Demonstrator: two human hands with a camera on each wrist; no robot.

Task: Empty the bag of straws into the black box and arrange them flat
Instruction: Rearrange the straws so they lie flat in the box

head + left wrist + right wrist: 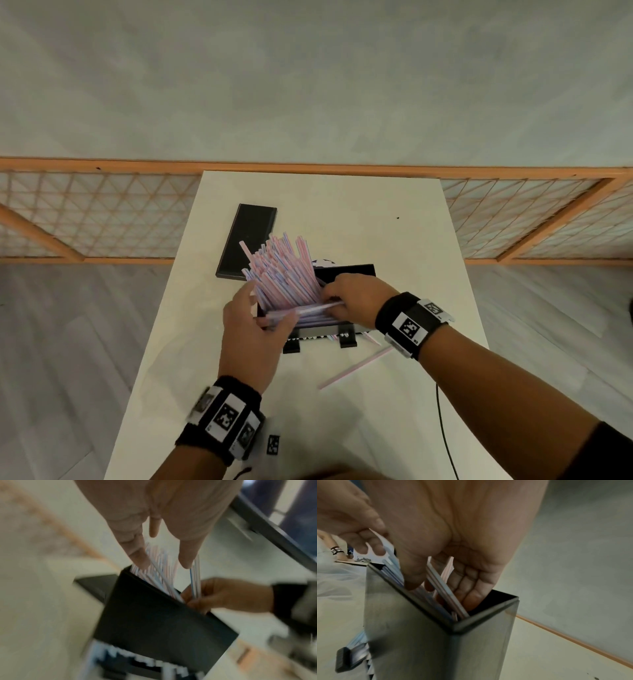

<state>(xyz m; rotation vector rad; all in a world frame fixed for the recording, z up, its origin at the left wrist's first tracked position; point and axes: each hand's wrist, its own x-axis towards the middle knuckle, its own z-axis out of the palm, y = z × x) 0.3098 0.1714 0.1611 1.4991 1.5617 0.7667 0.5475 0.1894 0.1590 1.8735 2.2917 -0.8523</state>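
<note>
Currently the straws (284, 270) fan toward 12 o'clock across the black box (346, 270), between left hand (250, 329) and right hand (356, 298), both pinching straws.

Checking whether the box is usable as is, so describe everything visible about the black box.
The black box is a narrow, open-topped rectangular container with smooth, dull dark walls, standing on the white table. Striped straws fill it, many leaning out. Both the left hand and right hand reach into it.
</note>
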